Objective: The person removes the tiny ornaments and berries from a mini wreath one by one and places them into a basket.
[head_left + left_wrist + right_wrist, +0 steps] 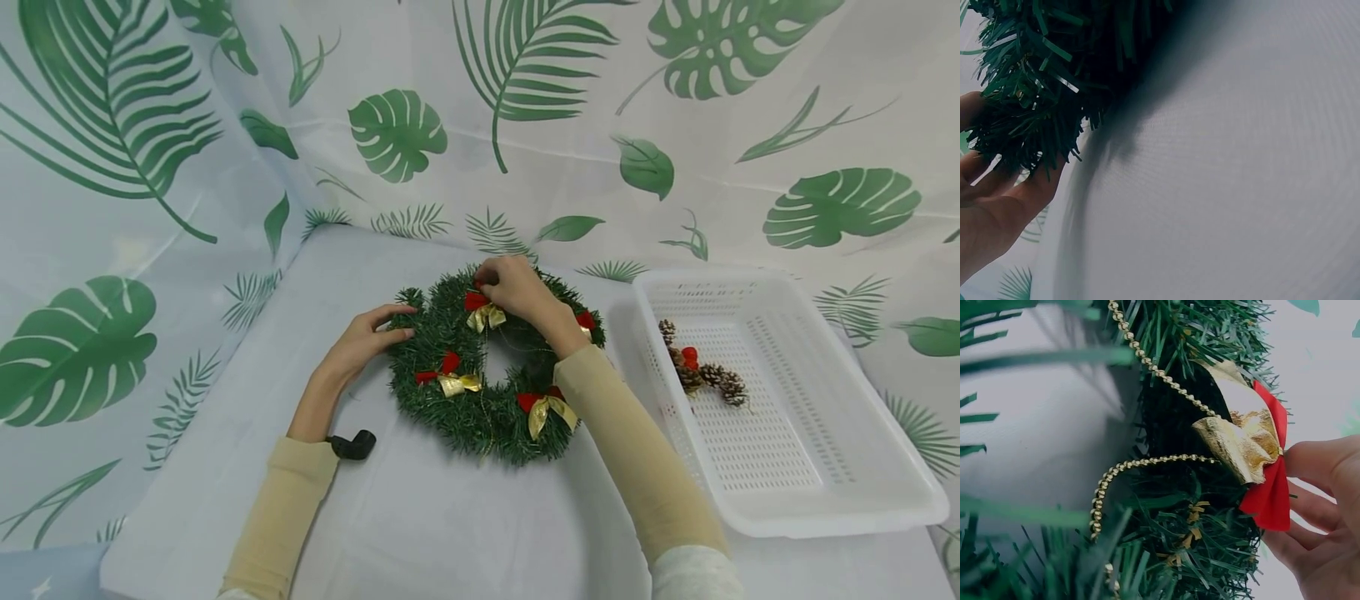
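A green tinsel wreath (442, 417) lies flat on the white-covered table, dressed with several red and gold bows. My left hand (367, 335) grips the wreath's left edge, with thumb and fingers spread around a tuft; in the left wrist view, the green strands (1035, 119) partly cover the fingers (1035, 187). At the wreath's far side, my right hand (521, 287) pinches a red and gold bow (1266, 444) near its knot, the thumb right at the red ribbon. A gold bead string (1147, 361) runs from beside this bow across the wreath's opening.
To the right stands a white perforated basket (832, 500) holding pinecones (723, 383) and red berries (690, 357). A leaf-print cloth (555, 192) hangs behind and on the left. A black device (354, 445) is strapped at the left wrist.
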`<state>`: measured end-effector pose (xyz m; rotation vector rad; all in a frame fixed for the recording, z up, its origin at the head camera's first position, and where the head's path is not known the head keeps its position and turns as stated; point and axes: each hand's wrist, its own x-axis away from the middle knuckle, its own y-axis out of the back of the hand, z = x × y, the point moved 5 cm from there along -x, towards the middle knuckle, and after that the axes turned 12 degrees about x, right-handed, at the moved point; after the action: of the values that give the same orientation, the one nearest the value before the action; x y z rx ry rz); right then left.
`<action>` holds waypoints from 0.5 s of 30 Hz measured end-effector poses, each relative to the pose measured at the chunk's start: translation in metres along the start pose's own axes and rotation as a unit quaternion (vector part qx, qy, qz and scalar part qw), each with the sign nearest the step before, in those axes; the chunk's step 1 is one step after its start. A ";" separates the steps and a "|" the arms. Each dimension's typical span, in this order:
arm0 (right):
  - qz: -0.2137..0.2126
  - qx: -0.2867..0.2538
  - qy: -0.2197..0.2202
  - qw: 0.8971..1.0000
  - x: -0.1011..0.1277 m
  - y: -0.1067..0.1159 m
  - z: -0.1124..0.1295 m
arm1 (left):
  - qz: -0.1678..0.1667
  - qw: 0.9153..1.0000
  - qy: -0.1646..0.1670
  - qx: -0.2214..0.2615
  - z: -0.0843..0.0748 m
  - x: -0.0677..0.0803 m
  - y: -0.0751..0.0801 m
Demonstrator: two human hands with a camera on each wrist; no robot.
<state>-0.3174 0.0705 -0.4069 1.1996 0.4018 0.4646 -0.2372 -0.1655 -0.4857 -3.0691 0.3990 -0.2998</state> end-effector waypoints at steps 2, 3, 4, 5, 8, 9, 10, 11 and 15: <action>-0.005 0.006 0.001 1.000 0.001 0.001 0.000 | 0.000 1.000 0.001 0.000 0.000 0.000 0.000; -0.008 0.009 0.003 1.000 0.001 0.002 0.001 | 0.000 1.000 0.002 0.000 0.001 0.001 0.000; -0.008 0.011 0.004 1.000 0.001 0.002 0.001 | 0.000 1.000 0.003 0.000 0.001 0.001 0.000; -0.007 0.013 0.004 1.000 0.002 0.002 0.001 | 0.000 1.000 0.004 0.000 0.002 0.001 0.000; -0.002 0.013 0.003 1.000 0.004 0.003 0.001 | -0.001 1.000 0.005 0.000 0.002 0.002 0.000; 0.000 0.012 0.003 1.000 0.005 0.003 0.001 | -0.001 1.000 0.005 -0.001 0.002 0.003 0.000; 0.002 0.012 0.001 1.000 0.005 0.004 0.001 | -0.001 1.000 0.004 -0.001 0.002 0.003 0.000; 0.003 0.013 0.001 1.000 0.006 0.004 0.001 | -0.001 1.000 0.003 -0.002 0.002 0.003 -0.001; 0.007 0.017 -0.002 1.000 0.008 0.006 0.001 | -0.002 1.000 0.001 -0.004 -0.001 0.003 -0.002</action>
<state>-0.3110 0.0762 -0.4011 1.2376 0.4005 0.4695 -0.2336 -0.1643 -0.4844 -3.0769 0.3959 -0.3007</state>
